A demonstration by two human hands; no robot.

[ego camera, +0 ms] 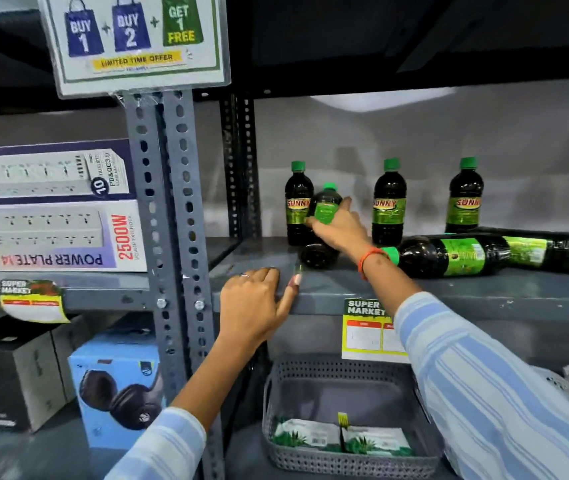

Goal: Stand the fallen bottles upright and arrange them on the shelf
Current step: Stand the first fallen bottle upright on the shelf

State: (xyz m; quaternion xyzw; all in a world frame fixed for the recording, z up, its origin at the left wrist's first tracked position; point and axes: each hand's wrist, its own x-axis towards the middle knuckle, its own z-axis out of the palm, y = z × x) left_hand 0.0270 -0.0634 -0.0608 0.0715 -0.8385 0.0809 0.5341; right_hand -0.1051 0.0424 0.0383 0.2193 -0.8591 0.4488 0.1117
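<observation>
Right hand (336, 226) wrapped around a dark bottle with green cap (323, 225), fingers clamped on its label area; bottle tilted, base near the shelf's front, cap leaning back toward the wall, roughly halfway to upright. Left hand (253, 304) flat on the front edge of the grey metal shelf (484, 289), fingers curled loosely over the lip, thumb on the face below, holding nothing but the edge. Three bottles stand upright at the back: left standing bottle (297, 204) just behind the held one, middle standing bottle (389, 202) beside the right hand, right standing bottle (465, 197) further right, well apart from the middle one. Two bottles on their sides at right: front fallen bottle (449, 256), cap pointing left and close to the right wrist, and rear fallen bottle (549, 247) just behind it, touching or nearly so, cannot tell which. Orange band on the right wrist; both sleeves blue-and-white striped. Price tag (368, 329) hangs from the shelf edge under the right forearm. Grey perforated basket (276, 393) on the level below with green-and-white packets inside. Offer sign (134, 39) up top on the perforated upright; power strip boxes (51, 206) stacked on the left bay.
</observation>
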